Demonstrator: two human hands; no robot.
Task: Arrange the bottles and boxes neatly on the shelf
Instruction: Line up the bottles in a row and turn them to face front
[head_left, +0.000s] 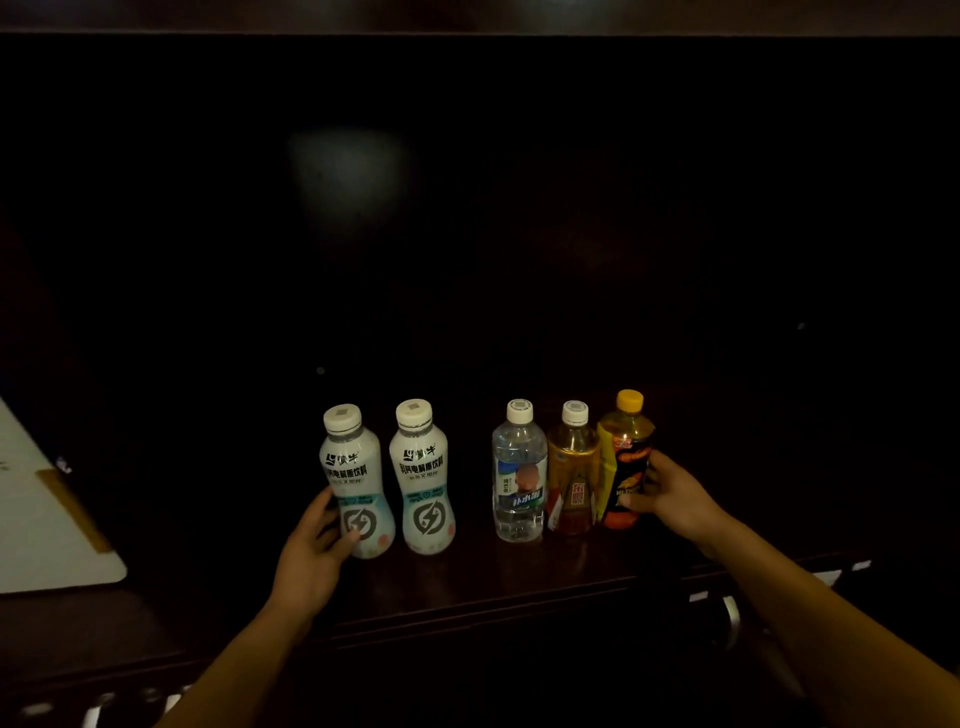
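Note:
Several bottles stand upright in a row on a dark wooden shelf (467, 587). At the left are two white milky drink bottles: my left hand (311, 556) grips the lower body of the first white bottle (356, 478); the second white bottle (423, 475) stands just right of it. After a gap come a clear water bottle (519, 473), an amber tea bottle (571, 467) and a yellow-capped bottle (623, 457), close together. My right hand (675, 499) wraps the right side of the yellow-capped bottle.
The scene is very dark; the shelf's back is black. A white board or box (47, 519) with a brown strip lies at the left edge. Pale metal pieces (732, 613) show below the shelf's front edge at the right.

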